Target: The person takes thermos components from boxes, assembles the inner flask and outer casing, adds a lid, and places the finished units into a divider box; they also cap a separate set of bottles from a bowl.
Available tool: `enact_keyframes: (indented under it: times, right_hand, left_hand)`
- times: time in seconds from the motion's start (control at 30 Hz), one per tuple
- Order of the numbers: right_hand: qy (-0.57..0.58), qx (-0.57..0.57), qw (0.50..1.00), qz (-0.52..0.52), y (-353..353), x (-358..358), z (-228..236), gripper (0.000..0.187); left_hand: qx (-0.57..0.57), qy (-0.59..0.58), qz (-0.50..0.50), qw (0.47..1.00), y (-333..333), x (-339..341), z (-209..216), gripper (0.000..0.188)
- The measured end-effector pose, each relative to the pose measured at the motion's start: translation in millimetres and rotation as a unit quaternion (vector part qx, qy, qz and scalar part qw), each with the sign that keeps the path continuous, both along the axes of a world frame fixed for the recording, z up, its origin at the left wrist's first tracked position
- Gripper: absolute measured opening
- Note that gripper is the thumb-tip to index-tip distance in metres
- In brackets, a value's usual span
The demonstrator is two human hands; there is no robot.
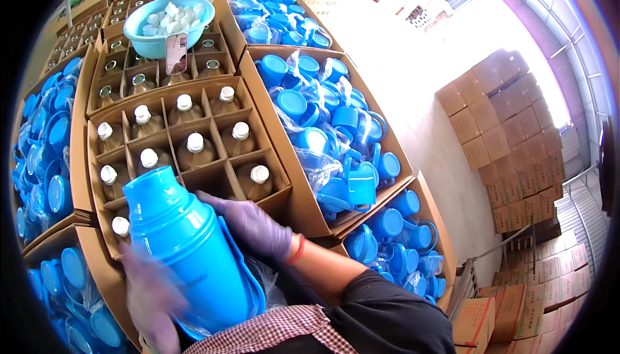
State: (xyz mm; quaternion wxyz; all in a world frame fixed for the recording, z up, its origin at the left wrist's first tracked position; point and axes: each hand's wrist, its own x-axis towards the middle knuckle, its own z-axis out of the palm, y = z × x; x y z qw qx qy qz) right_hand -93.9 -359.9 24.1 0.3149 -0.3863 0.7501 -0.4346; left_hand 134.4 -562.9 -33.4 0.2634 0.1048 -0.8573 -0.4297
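A bright blue plastic thermos flask leans to the left in front of my body, its stepped neck pointing away from me. My right hand, in a purple glove, grips its far right side near the shoulder; some fingertips are hidden behind it. My left hand, also gloved, is at the flask's left side and smeared by motion. Just beyond the flask stands a divided cardboard box of rounded glass bottles with white caps. One compartment near my right hand looks dark, with no cap showing.
Boxes of blue cups and handled parts stand to the right and left. Farther off, a light blue basin of white caps rests on another divided box, a phone at its front. Stacked cartons rise at right.
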Motion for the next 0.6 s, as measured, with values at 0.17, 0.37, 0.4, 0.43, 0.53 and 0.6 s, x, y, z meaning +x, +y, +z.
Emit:
enact_keyframes:
  times: [0.17, 0.37, 0.4, 0.43, 0.53, 0.6]
  right_hand:
    - [0.125, -0.251, 0.959, -0.024, 3, 26, -2, 0.056]
    - [-0.002, -0.119, 0.993, -0.019, 11, 4, -36, 0.057]
    - [0.151, -0.201, 0.967, -0.037, 3, 12, -12, 0.058]
    - [0.162, -0.295, 0.941, 0.009, 1, 21, 0, 0.065]
    - [0.082, -0.219, 0.972, -0.027, 9, 23, -33, 0.067]
    - [0.081, 0.191, 0.974, 0.089, 0, -16, -44, 0.056]
  left_hand:
    - [0.146, 0.073, 0.146, 0.976, 4, -38, 18, 0.089]
    - [-0.056, -0.103, -0.091, 0.989, -18, 10, 10, 0.081]
    - [-0.007, -0.033, 0.000, 0.999, -15, -2, 17, 0.082]
    - [0.042, 0.051, 0.085, 0.994, -12, -13, 20, 0.083]
    - [-0.014, -0.064, -0.083, 0.994, -8, -16, 21, 0.084]
    - [0.146, -0.150, -0.098, 0.973, -6, -3, 36, 0.065]
